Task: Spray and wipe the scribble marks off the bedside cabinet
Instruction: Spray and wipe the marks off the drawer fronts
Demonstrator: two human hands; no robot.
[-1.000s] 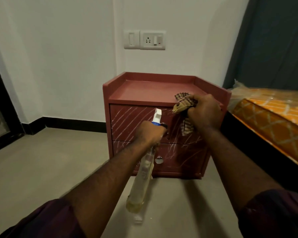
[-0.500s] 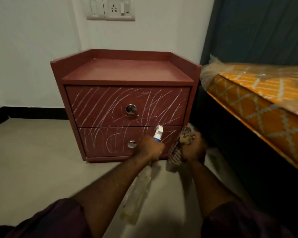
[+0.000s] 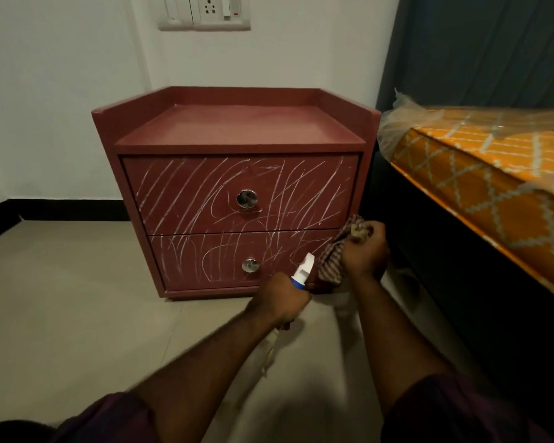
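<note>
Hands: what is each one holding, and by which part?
The left hand grips the spray bottle at its neck, under the white trigger head. The right hand clutches the checked cloth by its bunched upper end.

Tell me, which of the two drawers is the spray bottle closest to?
The lower drawer: the spray bottle in the left hand sits level with its right end, while the upper drawer lies above it.

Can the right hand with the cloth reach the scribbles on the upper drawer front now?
Probably yes. The right hand grips the cloth near the lower right corner of the cabinet, and nothing stands between it and the upper drawer front; the left hand with the spray bottle sits lower.
</note>
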